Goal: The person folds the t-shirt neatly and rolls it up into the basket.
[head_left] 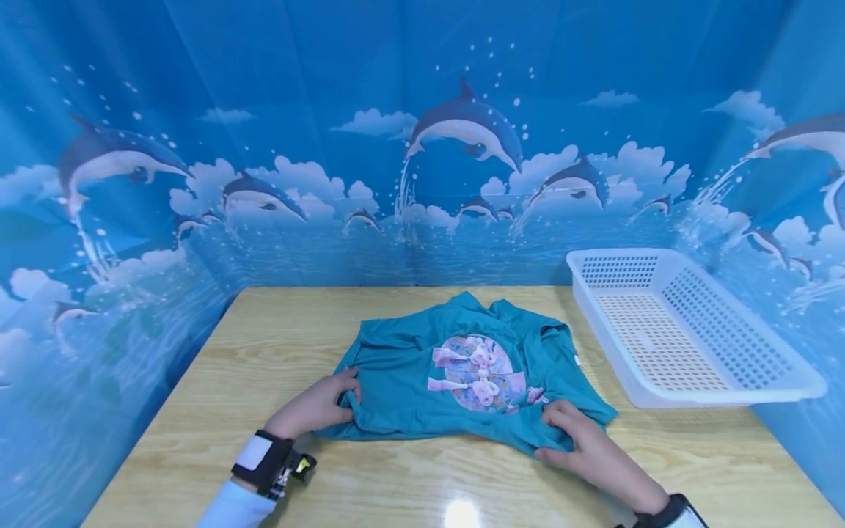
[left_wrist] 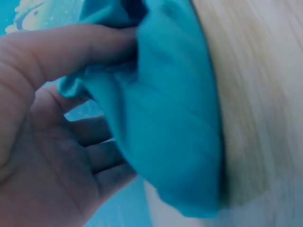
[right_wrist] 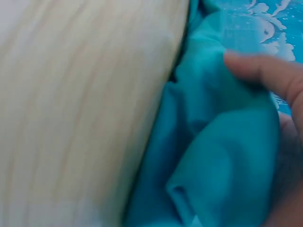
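Observation:
A teal T-shirt point(head_left: 403, 374) lies crumpled on the table, its round pink-and-blue picture point(head_left: 482, 374) turned sideways. At the shirt's left end my left hand point(head_left: 323, 403) pinches the cloth. In the left wrist view the thumb point(left_wrist: 90, 47) goes into a fold of the cloth while the other fingers lie behind it. My right hand point(head_left: 581, 444) grips the near edge toward the right, with fabric bunched between thumb and fingers. The right wrist view shows the thumb point(right_wrist: 255, 68) on the bunched teal cloth; the other fingers are mostly hidden behind it.
A white perforated plastic basket point(head_left: 604, 341) stands at the right side of the wood-grain table point(head_left: 238, 352). Blue dolphin-printed curtains point(head_left: 317, 73) enclose the table at the back and sides. A small white tag point(head_left: 577, 360) shows on the shirt's right part.

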Demonstrator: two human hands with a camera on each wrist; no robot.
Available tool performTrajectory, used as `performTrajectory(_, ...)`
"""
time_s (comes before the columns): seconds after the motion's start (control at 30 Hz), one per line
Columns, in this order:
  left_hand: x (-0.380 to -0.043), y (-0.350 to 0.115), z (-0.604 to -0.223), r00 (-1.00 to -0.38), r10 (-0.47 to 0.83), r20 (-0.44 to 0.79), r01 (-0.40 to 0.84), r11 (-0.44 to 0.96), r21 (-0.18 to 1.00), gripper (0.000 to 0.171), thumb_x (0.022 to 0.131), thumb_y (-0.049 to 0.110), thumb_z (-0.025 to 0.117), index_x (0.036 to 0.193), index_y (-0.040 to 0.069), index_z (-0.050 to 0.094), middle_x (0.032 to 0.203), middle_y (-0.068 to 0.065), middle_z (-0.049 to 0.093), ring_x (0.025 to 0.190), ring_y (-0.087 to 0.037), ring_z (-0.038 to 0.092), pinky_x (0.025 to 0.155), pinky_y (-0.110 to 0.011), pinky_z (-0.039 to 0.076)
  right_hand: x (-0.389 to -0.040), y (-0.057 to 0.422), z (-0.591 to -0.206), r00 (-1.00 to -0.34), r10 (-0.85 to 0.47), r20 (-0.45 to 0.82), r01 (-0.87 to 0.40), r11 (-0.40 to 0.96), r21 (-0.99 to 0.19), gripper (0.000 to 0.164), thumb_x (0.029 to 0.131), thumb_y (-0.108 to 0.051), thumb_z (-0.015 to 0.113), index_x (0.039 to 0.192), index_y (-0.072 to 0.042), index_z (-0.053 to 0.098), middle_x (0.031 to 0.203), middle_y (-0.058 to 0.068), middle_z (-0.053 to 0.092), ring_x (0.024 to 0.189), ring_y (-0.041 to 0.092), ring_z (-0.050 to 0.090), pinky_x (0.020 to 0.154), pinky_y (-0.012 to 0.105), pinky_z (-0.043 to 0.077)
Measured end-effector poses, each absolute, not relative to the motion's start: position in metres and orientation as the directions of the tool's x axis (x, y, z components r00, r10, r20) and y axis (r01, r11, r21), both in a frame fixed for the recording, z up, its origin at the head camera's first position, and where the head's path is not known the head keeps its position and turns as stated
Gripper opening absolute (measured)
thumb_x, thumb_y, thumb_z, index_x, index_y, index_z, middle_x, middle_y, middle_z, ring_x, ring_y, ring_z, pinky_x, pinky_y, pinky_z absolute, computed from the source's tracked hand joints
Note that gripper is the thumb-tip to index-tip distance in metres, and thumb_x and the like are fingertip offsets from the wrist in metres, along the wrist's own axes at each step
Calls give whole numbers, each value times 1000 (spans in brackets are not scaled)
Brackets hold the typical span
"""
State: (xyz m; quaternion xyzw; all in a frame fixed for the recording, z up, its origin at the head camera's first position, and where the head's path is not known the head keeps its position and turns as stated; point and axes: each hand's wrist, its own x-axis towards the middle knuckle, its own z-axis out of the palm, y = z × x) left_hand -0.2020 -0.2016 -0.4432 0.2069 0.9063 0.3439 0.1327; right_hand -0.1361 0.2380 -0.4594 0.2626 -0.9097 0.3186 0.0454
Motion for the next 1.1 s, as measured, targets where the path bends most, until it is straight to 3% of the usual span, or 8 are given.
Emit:
performTrajectory(0.1,-195,-194,-439,-863,501,-60,351,681,642,24,70,-2,67,82,16,55,124,-12,57,120,-34,50,97,-46,44,-132,237,-458,-823,-499,270,-542,548,-637,24,81,-23,75,92,-23,54,94,-9,46,83,3,41,65,20,36)
performTrajectory(0.23,-181,-182,-433,-824,567,-8,464,683,564,29,67,-3,67,83,18,55,87,7,50,86,-11,46,71,-25,41,-123,233,-448,-867,-464,184,-442,542,-715,31,80,-19,76,98,-18,51,95,-5,50,84,4,43,67,20,38)
performTrajectory(0.37,-169,-177,-419,-827,562,-7,467,695,547,27,69,-2,66,78,20,54,82,9,50,79,-8,46,66,-22,40,-116,234,-431,-940,-340,24,-235,596,-768,55,77,-22,78,120,-11,45,113,8,55,104,14,50,80,27,44)
performTrajectory(0.43,-166,-178,-409,-841,541,3,454,701,550,25,71,-1,66,79,20,54,80,10,50,76,-8,46,64,-22,40,-114,237,-424,-944,-328,-26,-182,586,-790,58,78,-23,77,125,-10,47,119,11,55,110,22,52,83,33,47)
performTrajectory(0.6,-160,-186,-385,-862,506,39,444,714,541,26,74,-2,66,80,20,53,79,9,49,74,-9,46,63,-22,40,-112,246,-415,-864,-503,22,-280,444,-851,16,83,-7,67,96,-9,58,95,2,52,88,13,47,65,25,39)
performTrajectory(0.77,-155,-193,-373,-851,525,9,445,712,544,28,73,-4,64,80,20,52,76,9,48,71,-7,44,62,-22,38,-111,247,-417,-748,-660,75,-351,297,-888,23,80,6,63,85,-7,44,82,2,38,78,11,40,58,28,26)
performTrajectory(0.9,-149,-195,-374,-821,567,-72,436,702,564,26,74,-3,64,79,19,50,71,10,43,65,-5,41,58,-21,33,-108,249,-420,-739,-673,-1,-325,359,-875,33,83,-7,69,81,-6,36,74,-2,29,70,5,37,54,25,25)
performTrajectory(1.1,-139,-201,-382,-792,581,-188,370,701,609,24,75,-4,63,77,14,48,68,9,33,61,-4,35,55,-20,25,-104,260,-421,-771,-569,-286,-142,591,-794,29,77,-25,77,86,-12,53,67,-9,35,60,0,39,50,21,33)
